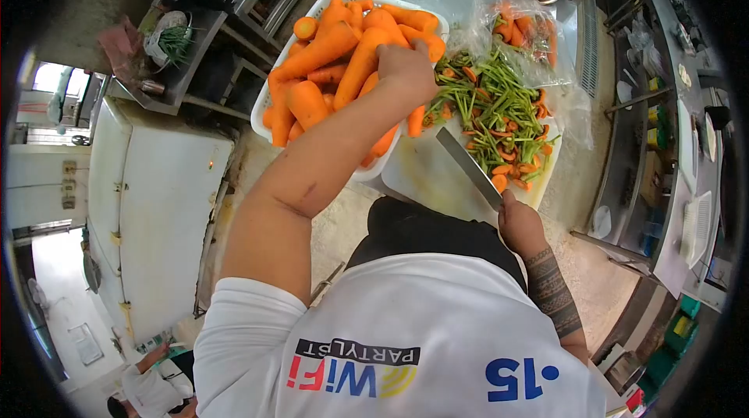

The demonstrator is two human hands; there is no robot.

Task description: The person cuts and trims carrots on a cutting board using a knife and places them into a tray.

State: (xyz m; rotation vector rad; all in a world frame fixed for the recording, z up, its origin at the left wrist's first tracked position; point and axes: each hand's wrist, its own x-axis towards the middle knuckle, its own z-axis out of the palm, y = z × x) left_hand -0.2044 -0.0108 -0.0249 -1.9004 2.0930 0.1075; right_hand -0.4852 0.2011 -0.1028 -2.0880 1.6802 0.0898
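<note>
The white basket (pixel 262 110) of carrots (pixel 359 59) stands at 11 o'clock from your waist, your left hand (pixel 406 75) among them (I can't tell if it grips one); ease from the top so none roll. At 12, trimmings (pixel 499 98) crowd the board (pixel 425 172), a plastic bag (pixel 530 59) beyond at 1. Your right hand (pixel 519 223) grips the knife (pixel 468 164); angle it away from your forearm.

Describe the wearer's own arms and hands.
Left hand and right hand wear no gloves. The left arm has a short white sleeve and a small mark near the elbow. Dark patterned bands, apparently a tattoo, mark the right forearm.
</note>
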